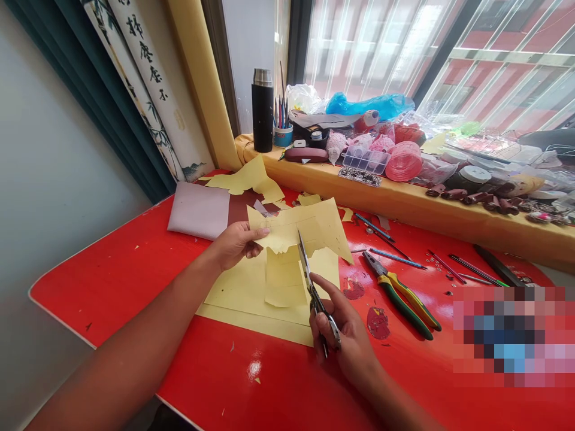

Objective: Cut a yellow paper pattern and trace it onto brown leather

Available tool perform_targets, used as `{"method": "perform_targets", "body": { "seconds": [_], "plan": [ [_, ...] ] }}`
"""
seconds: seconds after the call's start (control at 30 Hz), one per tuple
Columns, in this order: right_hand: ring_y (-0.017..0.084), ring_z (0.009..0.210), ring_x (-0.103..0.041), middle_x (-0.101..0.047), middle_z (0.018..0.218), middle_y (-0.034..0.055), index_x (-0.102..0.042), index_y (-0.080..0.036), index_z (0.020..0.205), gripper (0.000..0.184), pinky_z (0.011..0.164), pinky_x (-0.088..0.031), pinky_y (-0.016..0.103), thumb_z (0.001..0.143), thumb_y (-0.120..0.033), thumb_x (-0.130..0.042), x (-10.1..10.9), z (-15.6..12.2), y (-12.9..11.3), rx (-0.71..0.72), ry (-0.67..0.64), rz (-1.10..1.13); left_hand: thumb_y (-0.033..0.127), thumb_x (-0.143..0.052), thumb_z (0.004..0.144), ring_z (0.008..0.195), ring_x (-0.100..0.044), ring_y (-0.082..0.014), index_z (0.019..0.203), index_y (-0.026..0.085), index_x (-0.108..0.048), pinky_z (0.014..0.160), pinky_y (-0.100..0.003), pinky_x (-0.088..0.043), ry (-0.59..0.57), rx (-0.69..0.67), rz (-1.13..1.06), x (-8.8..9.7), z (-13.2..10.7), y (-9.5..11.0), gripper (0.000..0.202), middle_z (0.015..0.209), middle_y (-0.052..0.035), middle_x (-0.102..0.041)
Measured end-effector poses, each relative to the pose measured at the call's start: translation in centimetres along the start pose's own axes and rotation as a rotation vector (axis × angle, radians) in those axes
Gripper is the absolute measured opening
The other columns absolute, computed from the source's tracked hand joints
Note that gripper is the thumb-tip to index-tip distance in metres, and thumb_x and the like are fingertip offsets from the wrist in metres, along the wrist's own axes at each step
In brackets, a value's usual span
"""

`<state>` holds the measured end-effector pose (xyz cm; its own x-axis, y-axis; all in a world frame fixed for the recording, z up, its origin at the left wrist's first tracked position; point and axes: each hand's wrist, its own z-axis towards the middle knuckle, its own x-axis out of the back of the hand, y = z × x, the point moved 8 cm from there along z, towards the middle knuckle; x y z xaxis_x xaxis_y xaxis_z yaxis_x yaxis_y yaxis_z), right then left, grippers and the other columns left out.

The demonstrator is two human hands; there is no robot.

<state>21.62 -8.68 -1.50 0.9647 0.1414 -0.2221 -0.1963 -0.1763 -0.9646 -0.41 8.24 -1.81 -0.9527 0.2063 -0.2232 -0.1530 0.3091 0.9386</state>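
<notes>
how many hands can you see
2. The left hand holds a jagged sheet of yellow paper; the right hand holds steel scissors with the blades at the sheet's edge. Neither is hidden.
</notes>
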Motion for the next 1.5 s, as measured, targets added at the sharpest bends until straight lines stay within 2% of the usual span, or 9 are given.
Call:
{"method": "perform_targets", "body": {
  "seconds": [0.67,1.33,1.5],
  "plan": [
    [0.012,0.044,-0.046,-0.044,0.063,-0.0102,-0.054,-0.022,0.155,0.078,0.039,-0.050,0.024,0.092,-0.062,-0.077,0.24,0.05,0.18,0.002,0.018,-0.007,0.038,-0.096,0.071,0.048,-0.056,-0.0084,0.080,0.015,-0.070,0.040,-0.020,-0.036,0.004,-0.006,0.009,-0.05,-0.01,0.04,0.036,0.073,-0.0036,-0.068],
    [0.013,0.043,-0.048,-0.044,0.061,-0.0107,-0.054,-0.022,0.155,0.080,0.040,-0.051,0.026,0.091,-0.064,-0.077,0.12,-0.07,-0.02,-0.008,0.014,-0.019,0.038,-0.096,0.068,0.046,-0.052,-0.0078,0.071,0.015,-0.066,0.039,-0.020,-0.033,0.015,0.000,0.016,-0.41,-0.32,0.52,0.038,0.064,-0.0010,-0.061],
    [0.013,0.042,-0.050,-0.045,0.061,-0.0108,-0.053,-0.022,0.156,0.080,0.040,-0.051,0.025,0.092,-0.063,-0.077,0.05,-0.06,0.04,-0.009,0.006,-0.016,0.038,-0.096,0.068,0.046,-0.052,-0.0071,0.074,0.014,-0.069,0.039,-0.020,-0.033,0.004,-0.004,0.001,-0.53,-0.34,0.54,0.036,0.069,-0.0026,-0.065]
  ]
}}
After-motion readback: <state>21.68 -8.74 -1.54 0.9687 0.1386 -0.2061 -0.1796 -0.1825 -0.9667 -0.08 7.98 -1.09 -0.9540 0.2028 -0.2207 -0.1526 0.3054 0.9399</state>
